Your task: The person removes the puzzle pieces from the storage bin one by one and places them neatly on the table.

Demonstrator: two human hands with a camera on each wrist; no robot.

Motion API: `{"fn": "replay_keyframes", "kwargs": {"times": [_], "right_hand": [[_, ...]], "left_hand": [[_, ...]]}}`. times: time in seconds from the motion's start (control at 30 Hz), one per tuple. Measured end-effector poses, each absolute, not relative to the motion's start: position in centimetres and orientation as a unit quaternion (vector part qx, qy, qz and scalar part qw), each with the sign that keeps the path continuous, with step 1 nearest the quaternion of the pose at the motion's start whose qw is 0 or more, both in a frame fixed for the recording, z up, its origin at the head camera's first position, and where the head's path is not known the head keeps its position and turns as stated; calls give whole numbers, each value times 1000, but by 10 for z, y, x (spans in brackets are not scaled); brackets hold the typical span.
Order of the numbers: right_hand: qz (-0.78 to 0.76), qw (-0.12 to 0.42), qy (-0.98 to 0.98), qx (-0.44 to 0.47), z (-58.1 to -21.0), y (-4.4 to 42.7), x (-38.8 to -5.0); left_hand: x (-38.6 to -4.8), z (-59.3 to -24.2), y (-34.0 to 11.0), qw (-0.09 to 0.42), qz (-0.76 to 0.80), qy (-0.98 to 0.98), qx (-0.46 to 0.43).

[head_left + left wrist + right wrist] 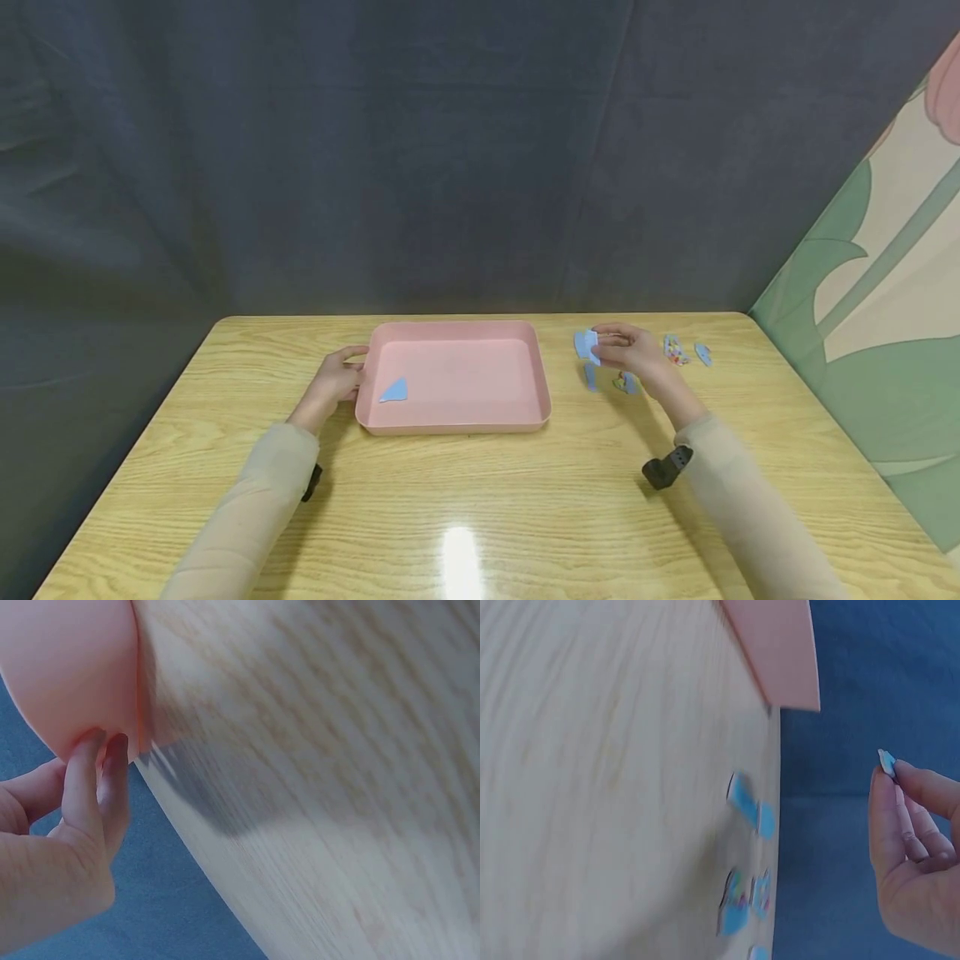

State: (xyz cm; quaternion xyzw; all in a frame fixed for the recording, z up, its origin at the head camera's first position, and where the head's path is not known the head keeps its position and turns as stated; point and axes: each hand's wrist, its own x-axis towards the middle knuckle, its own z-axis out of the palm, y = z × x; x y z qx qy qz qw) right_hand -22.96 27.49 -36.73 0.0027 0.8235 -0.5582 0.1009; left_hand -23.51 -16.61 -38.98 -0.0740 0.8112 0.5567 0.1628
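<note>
My left hand [340, 377] is at the left wall of a pink tray [457, 429], holding it by its edge; the left wrist view shows bent fingers [84, 780] against the tray's outer side. A blue puzzle piece [395, 390] lies inside the tray, at its front left. Right of the tray, my right hand [628, 348] pinches a light blue puzzle piece [594, 347] between thumb and fingertips. The right wrist view shows that piece [886, 763] raised off the table, edge towards the camera.
Near the right hand lie a blue piece [581, 343], a narrow blue piece [590, 377], a patterned piece [626, 382], a colourful piece [674, 349] and a small one [702, 353]. A dark curtain [450, 167] hangs behind the wooden table [480, 483].
</note>
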Motion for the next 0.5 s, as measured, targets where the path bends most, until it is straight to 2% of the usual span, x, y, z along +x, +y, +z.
{"fn": "replay_keyframes", "kwargs": {"times": [0.5], "right_hand": [[-506,98,857,30,-389,330,-222]], "left_hand": [[-237,-390,-165,164,549,815,-85]]}}
